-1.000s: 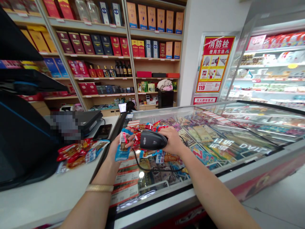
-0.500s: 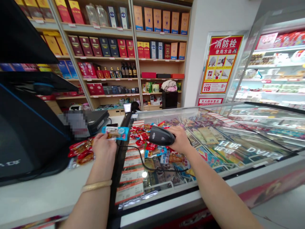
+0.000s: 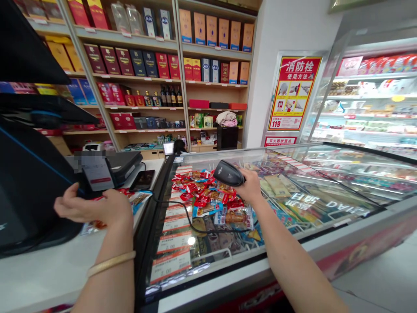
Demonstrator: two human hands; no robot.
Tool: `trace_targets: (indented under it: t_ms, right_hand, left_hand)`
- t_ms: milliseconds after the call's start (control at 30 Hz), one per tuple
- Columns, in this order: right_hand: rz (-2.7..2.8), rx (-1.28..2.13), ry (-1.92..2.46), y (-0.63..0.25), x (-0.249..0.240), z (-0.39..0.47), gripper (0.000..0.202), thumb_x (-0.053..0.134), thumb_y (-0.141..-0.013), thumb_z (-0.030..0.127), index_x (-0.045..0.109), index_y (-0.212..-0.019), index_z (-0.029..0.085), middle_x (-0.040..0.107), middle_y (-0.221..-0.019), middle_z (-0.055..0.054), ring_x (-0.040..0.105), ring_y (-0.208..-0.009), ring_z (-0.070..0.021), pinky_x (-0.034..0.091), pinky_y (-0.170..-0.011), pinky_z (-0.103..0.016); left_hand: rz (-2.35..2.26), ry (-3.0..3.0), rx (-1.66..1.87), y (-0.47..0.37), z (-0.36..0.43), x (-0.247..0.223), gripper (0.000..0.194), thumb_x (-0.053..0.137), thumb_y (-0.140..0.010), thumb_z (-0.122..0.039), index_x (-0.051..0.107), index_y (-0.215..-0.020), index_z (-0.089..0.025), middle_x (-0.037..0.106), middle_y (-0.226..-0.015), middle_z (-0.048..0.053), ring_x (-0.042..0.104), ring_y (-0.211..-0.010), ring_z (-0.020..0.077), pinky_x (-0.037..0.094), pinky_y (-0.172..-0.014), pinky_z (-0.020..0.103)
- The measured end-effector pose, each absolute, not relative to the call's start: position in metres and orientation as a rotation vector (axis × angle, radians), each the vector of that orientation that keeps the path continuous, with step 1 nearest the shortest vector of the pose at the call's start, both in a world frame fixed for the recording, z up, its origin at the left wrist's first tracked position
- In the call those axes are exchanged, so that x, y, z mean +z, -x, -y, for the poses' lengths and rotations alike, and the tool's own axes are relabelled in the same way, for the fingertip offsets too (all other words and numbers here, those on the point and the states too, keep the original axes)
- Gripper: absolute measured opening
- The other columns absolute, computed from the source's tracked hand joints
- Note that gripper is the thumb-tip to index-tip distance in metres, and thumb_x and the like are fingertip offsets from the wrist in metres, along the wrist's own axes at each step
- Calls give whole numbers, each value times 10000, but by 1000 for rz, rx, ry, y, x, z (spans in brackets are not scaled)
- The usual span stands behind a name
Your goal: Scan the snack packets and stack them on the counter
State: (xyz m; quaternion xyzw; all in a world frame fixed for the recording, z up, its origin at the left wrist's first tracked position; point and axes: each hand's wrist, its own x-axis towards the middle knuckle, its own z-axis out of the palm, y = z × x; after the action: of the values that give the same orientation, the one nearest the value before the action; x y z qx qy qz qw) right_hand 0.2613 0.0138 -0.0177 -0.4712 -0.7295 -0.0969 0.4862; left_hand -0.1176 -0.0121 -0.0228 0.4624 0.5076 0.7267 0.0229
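My right hand (image 3: 250,187) grips a black handheld barcode scanner (image 3: 228,173) above the glass lid of a chest freezer. Its black cord (image 3: 187,213) loops down across the glass. Under the scanner lies a heap of small red snack packets (image 3: 199,200), with a larger clear-and-blue snack packet (image 3: 235,217) at its near side. My left hand (image 3: 97,208), fingers apart and holding nothing, hovers over the white counter in front of the black register. Partly hidden behind it are more snack packets, among them a blue-edged packet (image 3: 140,200) on the counter.
A black register (image 3: 29,187) with a screen stands at the left. Beside it are a small display (image 3: 97,171) and a dark phone (image 3: 142,180). The freezer's metal edge (image 3: 221,282) runs along the front. Shelves of boxed bottles (image 3: 150,65) line the back wall.
My left hand has let go of the blue-edged snack packet, which now lies on the counter, and has moved left with its fingers opened. The scanner has shifted slightly right and up.
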Motion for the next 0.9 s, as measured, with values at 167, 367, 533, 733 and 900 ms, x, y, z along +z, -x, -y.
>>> trace_targets:
  t_ms: [167, 367, 533, 733, 900]
  right_hand:
    - [1704, -267, 1180, -263, -18, -15, 149, 704, -673, 305, 698, -785, 206, 683, -719, -35, 633, -707, -214, 408, -661, -288]
    - [1721, -264, 1182, -263, -20, -17, 175, 712, -700, 360, 698, -789, 209, 699, -765, -46, 644, -740, -222, 425, -696, -297]
    - [1745, -259, 1188, -262, -22, -18, 189, 711, -708, 345, 707, -831, 202, 710, -802, -47, 658, -791, -236, 418, -724, -310]
    - [1774, -249, 1222, -260, -22, -17, 228, 700, -688, 296, 712, -895, 202, 728, -863, -53, 662, -832, -235, 409, -741, -306]
    - [1800, -248, 1245, -259, -19, -15, 193, 699, -678, 277, 707, -856, 202, 726, -837, -54, 660, -838, -244, 392, -716, -308]
  left_hand:
    - [-2110, -1437, 2666, 101, 7, -9, 388, 576, -757, -162, 574, -1145, -185, 500, -1340, 139, 410, -1296, 427, 283, -1091, 653]
    - [-1838, -2217, 1589, 51, -20, -22, 256, 573, -795, -309, 667, -1001, -191, 713, -1039, 103, 651, -997, 287, 478, -956, 447]
    - [-1847, -2499, 1039, 12, -29, -46, 372, 530, -840, -334, 655, -1140, -154, 671, -1222, 165, 563, -1229, 316, 391, -1064, 488]
    - [-1906, -2548, 749, 1, -26, -49, 483, 543, -828, -230, 588, -1303, -156, 628, -1295, 163, 555, -1230, 305, 376, -1067, 489]
    - [-1885, -2556, 822, 6, -21, -43, 395, 514, -815, -183, 705, -1160, -214, 696, -1116, 117, 625, -1084, 283, 430, -997, 457]
